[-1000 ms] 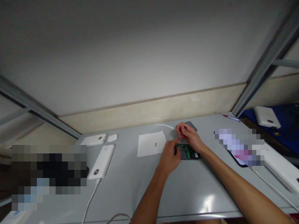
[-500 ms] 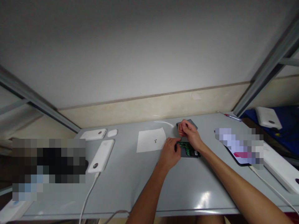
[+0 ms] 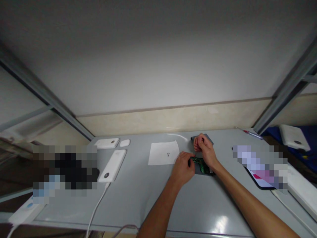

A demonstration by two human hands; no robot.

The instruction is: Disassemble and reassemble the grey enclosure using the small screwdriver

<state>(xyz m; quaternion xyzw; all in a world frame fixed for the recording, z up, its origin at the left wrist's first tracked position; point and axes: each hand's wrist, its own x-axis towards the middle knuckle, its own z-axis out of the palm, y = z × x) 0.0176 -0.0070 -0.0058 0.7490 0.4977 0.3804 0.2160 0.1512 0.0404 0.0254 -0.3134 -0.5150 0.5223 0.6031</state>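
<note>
A green circuit board [image 3: 203, 166] in a dark case lies on the grey table, right of centre. My left hand [image 3: 183, 167] is closed on the board's left end, thumb and fingers at its edge. Above the board, my right hand [image 3: 204, 147] is curled in a fist, with a thin tool or wire pointing down from it toward the board; it is too small to make out. Behind my right hand lies a flat grey piece [image 3: 210, 138], partly hidden. Several tiny dark bits [image 3: 168, 154] rest on a white paper [image 3: 158, 158] to the left.
White power banks [image 3: 112, 167] and a small white case [image 3: 125, 142] lie on the left, one with a cable. At right are a phone [image 3: 264, 183], a long white object [image 3: 300, 191] and a pen-like tool [image 3: 253, 134]. A wall stands behind the table [image 3: 128, 205].
The camera view has shifted, so everything sits slightly lower and farther right. Both hands stay at the circuit board in nearly the same pose.
</note>
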